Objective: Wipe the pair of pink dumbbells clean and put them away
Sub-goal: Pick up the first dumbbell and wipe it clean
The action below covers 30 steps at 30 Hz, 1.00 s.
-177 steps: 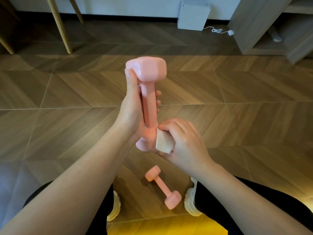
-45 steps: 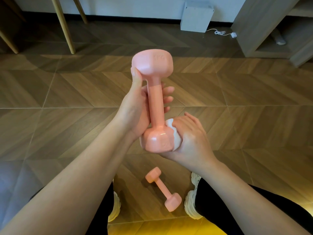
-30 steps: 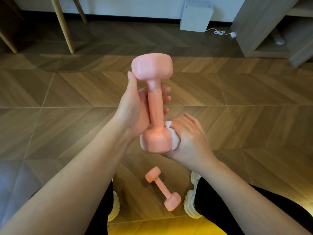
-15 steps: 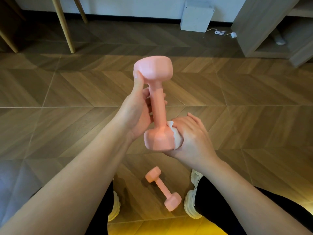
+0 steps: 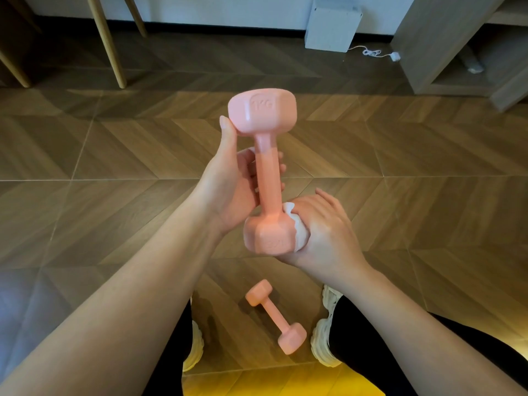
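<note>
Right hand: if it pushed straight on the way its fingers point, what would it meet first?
The white wipe the right hand grips, pressed against the lower head of the held dumbbell; past that probably the left hand, depth unclear.

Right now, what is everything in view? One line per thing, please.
held dumbbell: 1, pink, upright at centre
floor dumbbell: 1, pink, lying on the wooden floor
wipe: 1, white, against the held dumbbell's lower head
box: 1, white, top, right of centre
cable: 1, white, right of the box
furniture legs: 3, light wood, upper left
shelf unit: 1, grey-brown, upper right
shoes: 2, white, bottom
left hand: 1, grips the held dumbbell's handle
right hand: 1, holds the wipe
</note>
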Each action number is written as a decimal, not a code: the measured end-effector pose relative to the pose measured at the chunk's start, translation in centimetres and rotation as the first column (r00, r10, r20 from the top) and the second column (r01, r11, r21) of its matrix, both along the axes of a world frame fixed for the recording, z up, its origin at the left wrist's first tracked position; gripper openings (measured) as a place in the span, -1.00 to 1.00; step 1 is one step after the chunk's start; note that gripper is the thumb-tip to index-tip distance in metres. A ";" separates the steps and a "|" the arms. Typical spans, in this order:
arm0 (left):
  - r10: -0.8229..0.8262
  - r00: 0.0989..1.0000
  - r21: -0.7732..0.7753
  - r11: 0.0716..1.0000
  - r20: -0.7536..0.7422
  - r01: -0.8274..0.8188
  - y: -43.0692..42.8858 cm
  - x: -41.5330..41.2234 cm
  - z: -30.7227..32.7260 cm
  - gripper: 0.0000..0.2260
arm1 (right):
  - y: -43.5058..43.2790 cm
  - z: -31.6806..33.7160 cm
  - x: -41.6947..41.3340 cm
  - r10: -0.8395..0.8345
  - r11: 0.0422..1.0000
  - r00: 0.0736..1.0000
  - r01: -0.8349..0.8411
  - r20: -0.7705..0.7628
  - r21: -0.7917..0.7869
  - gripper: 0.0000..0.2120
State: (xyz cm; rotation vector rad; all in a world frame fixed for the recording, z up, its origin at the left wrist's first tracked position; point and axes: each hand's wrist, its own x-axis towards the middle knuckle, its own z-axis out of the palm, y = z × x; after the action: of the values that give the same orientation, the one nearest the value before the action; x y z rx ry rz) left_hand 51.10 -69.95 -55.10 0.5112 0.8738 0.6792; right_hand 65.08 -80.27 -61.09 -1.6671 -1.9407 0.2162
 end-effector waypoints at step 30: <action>-0.073 0.996 0.042 0.997 0.046 0.072 -0.4 0.2 0.2 -0.26 | 0.2 -0.5 -0.2 0.033 0.999 0.997 -0.032 -0.070 0.028 -0.58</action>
State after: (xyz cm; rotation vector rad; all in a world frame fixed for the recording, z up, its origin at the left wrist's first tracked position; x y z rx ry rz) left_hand 51.31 -70.39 -54.89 0.5586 0.7948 0.6413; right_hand 64.90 -80.07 -61.58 -1.5905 -1.9116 0.2562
